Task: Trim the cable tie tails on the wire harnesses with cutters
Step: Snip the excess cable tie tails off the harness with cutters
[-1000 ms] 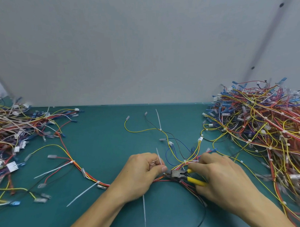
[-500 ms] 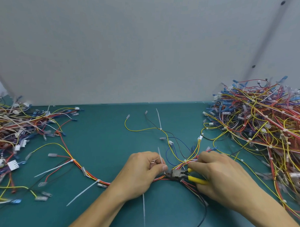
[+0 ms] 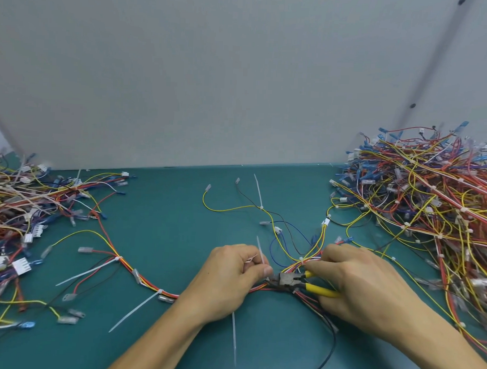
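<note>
The step in hand looks to be the snip of one tie tail [image 3: 259, 248] on the harness [image 3: 150, 284] that runs between the two hands. To do it well, the blades of the cutters [image 3: 287, 279] should sit flush against the tie's head and square to the tail. They should also stay clear of the coloured wires [image 3: 294, 264] bunched right beside them. The tail wants holding taut and away from the bundle, so the stub ends short and no insulation gets nicked.

The left hand [image 3: 228, 280] has its fingers [image 3: 264, 269] curled tight, pinching the white tail, which stands up just beyond them. The right hand [image 3: 371, 291] wraps its fingers round the yellow handles, with only a narrow gap between them. The dark blades lie just off the left fingertips, over the bundle. Whether they have bitten through cannot be told. More uncut tails [image 3: 135, 310] stick out along the harness to the left of the left fingers, on the green surface [image 3: 166, 231].
</note>
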`<action>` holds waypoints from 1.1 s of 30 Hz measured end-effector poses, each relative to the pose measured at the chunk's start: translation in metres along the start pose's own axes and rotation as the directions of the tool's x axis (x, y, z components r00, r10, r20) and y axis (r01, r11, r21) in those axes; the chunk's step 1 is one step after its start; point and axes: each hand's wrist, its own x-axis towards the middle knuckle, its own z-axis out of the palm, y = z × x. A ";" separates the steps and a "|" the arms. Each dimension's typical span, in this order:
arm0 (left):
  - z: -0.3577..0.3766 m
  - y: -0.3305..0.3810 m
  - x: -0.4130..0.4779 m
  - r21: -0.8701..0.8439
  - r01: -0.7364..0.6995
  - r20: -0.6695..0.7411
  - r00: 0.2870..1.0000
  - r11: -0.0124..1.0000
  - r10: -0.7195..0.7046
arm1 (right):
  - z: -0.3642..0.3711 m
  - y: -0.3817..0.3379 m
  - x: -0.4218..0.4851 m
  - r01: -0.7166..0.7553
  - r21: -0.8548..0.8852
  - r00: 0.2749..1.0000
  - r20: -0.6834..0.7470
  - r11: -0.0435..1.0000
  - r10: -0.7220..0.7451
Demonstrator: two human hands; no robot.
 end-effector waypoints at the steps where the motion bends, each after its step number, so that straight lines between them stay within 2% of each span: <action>1: 0.000 0.000 0.000 -0.003 0.000 -0.002 1.000 1.000 0.000 | -0.002 -0.001 0.000 0.007 0.006 1.000 -0.025 1.000 -0.007; 3: 0.000 0.000 0.000 -0.004 -0.006 -0.004 1.000 1.000 0.006 | -0.005 -0.002 -0.001 0.004 0.029 0.997 -0.075 1.000 -0.001; 8: 0.000 0.001 -0.001 -0.003 0.000 -0.006 1.000 1.000 0.000 | -0.005 -0.002 -0.001 0.040 0.050 0.999 -0.031 0.998 -0.039; 17: 0.000 0.000 -0.001 -0.041 0.012 -0.018 1.000 0.999 -0.012 | -0.001 -0.004 0.002 -0.014 0.024 0.999 0.052 1.000 0.013; 19: -0.001 0.002 -0.003 -0.128 0.041 -0.019 0.999 0.991 -0.043 | -0.001 -0.004 0.001 -0.017 0.039 0.999 0.049 0.999 0.015; 21: -0.004 0.004 -0.004 -0.310 0.107 -0.037 0.991 0.945 -0.125 | -0.001 -0.003 0.000 -0.032 0.095 0.999 0.026 0.995 0.030; 24: -0.014 0.009 -0.002 -0.624 0.151 -0.079 0.964 0.767 -0.254 | -0.008 -0.002 -0.001 -0.082 0.217 0.997 0.035 0.973 0.076; 27: -0.031 0.011 -0.005 -0.758 0.111 -0.118 0.946 0.643 -0.302 | -0.017 -0.005 -0.003 -0.061 0.307 0.998 0.034 0.950 0.053; 30: -0.044 0.007 -0.013 -0.717 0.124 -0.097 0.957 0.686 -0.274 | -0.021 -0.013 -0.007 -0.038 0.347 0.999 0.020 0.937 0.033; 32: -0.050 0.004 -0.023 -0.548 0.105 -0.117 0.973 0.830 -0.201 | -0.023 -0.019 -0.009 -0.049 0.339 0.999 0.032 0.939 0.041; 33: -0.052 0.002 -0.029 -0.375 0.061 -0.131 0.984 0.925 -0.118 | -0.025 -0.022 -0.009 -0.055 0.333 0.998 0.038 0.941 0.044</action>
